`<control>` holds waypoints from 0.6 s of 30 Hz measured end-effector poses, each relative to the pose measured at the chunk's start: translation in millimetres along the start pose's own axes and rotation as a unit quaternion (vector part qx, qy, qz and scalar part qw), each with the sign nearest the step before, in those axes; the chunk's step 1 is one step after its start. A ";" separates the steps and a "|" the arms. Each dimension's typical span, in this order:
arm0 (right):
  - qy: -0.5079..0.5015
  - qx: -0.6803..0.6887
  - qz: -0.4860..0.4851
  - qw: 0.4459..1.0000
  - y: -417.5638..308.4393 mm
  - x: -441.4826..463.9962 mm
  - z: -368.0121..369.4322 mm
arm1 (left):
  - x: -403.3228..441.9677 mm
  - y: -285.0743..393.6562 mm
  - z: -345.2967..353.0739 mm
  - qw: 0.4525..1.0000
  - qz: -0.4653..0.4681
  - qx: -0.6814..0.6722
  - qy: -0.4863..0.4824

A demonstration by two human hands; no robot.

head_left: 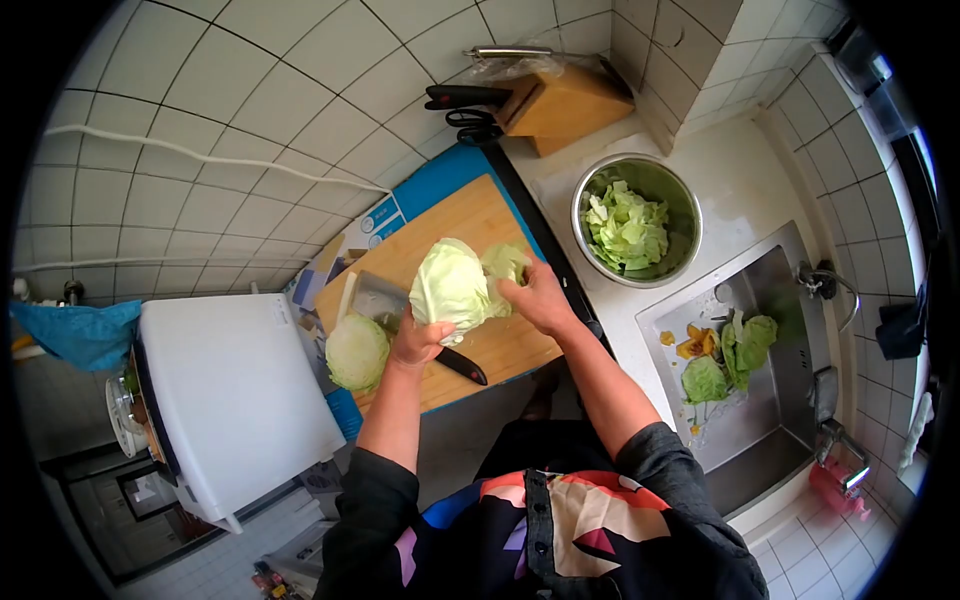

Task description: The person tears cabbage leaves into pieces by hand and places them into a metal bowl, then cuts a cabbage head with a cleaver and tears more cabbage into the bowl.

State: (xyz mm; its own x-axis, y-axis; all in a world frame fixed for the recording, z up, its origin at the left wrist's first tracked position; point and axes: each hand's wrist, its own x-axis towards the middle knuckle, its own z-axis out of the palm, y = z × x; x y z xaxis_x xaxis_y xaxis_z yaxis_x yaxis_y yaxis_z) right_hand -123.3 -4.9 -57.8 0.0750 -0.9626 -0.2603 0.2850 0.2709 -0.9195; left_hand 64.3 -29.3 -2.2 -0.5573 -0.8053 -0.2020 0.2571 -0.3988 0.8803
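Observation:
Over the wooden cutting board [510, 355] my left hand [421, 338] grips a piece of cabbage [449, 288] from below and the left. My right hand [541, 298] pinches a cabbage leaf [505, 268] at the right side of that piece. A second cut piece of cabbage [357, 352] rests at the board's left edge, its pale cut face up. Between it and my left hand lies a cleaver, its wide blade [378, 298] partly hidden and its black handle [464, 367] pointing to the lower right.
A steel bowl [684, 262] with torn cabbage leaves stands on the counter at the right. Beyond it is the sink [745, 440] with loose leaves and scraps. A knife block [568, 105] with knives and scissors stands at the wall. A white appliance [235, 400] is at the left.

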 end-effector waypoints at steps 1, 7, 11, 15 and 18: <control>0.047 -0.082 -0.008 0.995 2.8 1.0 -1.7 | 1.2 2.6 6.3 1.000 0.021 -0.007 0.004; 0.109 0.187 -0.020 0.976 11.4 -9.1 -6.0 | 11.3 17.7 30.8 0.990 0.095 -0.097 0.033; 0.173 0.245 -0.034 0.953 7.7 -21.2 -21.3 | 16.0 21.2 14.4 0.974 0.125 -0.153 0.112; 0.143 0.221 -0.041 0.964 -11.1 -30.8 -22.8 | 19.8 7.3 -4.8 0.933 0.099 0.298 0.175; 0.108 0.256 -0.040 0.960 -23.6 -35.0 -24.8 | 22.9 -5.1 0.2 0.724 0.073 0.675 0.120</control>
State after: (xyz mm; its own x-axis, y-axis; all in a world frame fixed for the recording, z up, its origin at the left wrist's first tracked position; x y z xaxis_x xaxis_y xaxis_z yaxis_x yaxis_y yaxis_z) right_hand -156.4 22.5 -34.2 -0.1508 -0.9420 -0.2999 0.7179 0.1042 -0.6883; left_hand 50.0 -45.6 -11.3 -0.4064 -0.9137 0.0091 -0.7979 0.3597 0.4837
